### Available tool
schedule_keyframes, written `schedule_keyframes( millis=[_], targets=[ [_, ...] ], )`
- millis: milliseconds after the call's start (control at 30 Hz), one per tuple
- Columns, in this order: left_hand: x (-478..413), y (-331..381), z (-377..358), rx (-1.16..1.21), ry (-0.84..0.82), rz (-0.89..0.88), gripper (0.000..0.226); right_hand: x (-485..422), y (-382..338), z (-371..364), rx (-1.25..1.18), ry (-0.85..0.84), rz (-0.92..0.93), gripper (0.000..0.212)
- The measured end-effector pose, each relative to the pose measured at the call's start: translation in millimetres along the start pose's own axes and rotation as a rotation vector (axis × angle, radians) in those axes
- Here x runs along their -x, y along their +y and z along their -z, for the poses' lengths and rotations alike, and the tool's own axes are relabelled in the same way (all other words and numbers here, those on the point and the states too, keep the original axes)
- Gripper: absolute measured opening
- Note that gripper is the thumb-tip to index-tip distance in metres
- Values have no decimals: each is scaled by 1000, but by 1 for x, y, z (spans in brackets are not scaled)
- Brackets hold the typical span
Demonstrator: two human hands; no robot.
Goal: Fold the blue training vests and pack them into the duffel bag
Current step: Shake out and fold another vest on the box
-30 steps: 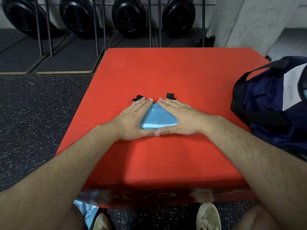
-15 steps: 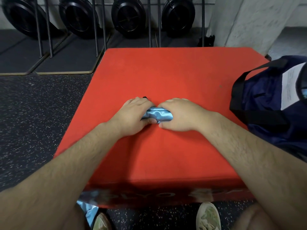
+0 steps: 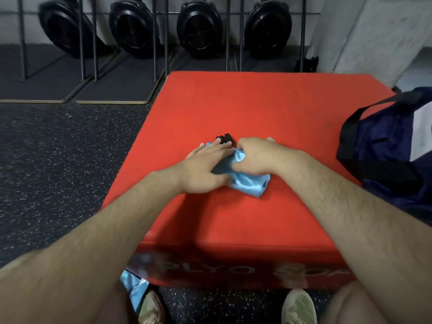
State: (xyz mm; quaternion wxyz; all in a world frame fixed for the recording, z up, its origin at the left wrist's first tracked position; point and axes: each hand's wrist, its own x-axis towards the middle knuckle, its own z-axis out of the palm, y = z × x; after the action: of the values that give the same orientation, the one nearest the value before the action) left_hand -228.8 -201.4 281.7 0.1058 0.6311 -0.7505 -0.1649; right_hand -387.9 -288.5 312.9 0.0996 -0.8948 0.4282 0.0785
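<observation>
Head view: atop the box (image 3: 233, 108), left hand (image 3: 205, 167) lies flat on the bundled vest (image 3: 250, 185), right hand (image 3: 259, 157) grips it; packing into the bag (image 3: 385, 148) beside the box remains.

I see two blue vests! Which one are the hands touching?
The vest on the red box, under the left hand and right hand. The other vest is down beside a shoe.
</observation>
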Motion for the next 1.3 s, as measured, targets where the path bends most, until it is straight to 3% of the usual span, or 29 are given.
schedule_keyframes(
  millis=[167,367,500,600,733,800,867,1033,1133,1167,1233,1300],
  targets=[
    [6,-1,7,190,154,105,83,4,0,1,-261,-109,-84,27],
    [9,1,7,273,406,409,61,12,1,3,-226,-21,-58,23],
    [13,10,11,350,323,602,65,13,5,4,-381,13,-66,17],
    [16,22,7,483,243,602,75,14,4,2,-555,85,-84,9],
    [13,29,9,1033,343,541,88,18,-5,8,-930,186,-48,5],
    [12,28,15,1267,391,452,80,18,-9,11,-1053,236,-40,7],
    [12,32,24,1322,430,361,68,17,-12,12,-1106,273,-43,11],
    [12,37,37,1293,474,293,52,30,-16,24,-738,363,-30,30],
    [14,37,45,1324,462,292,52,53,-13,30,-176,500,-76,69],
    [14,37,47,1327,457,293,53,59,-11,32,-73,566,-36,71],
    [16,37,50,1355,435,276,55,65,-10,38,-103,550,51,66],
    [19,40,54,1391,391,228,56,66,-8,40,-297,392,92,61]
  ],
)
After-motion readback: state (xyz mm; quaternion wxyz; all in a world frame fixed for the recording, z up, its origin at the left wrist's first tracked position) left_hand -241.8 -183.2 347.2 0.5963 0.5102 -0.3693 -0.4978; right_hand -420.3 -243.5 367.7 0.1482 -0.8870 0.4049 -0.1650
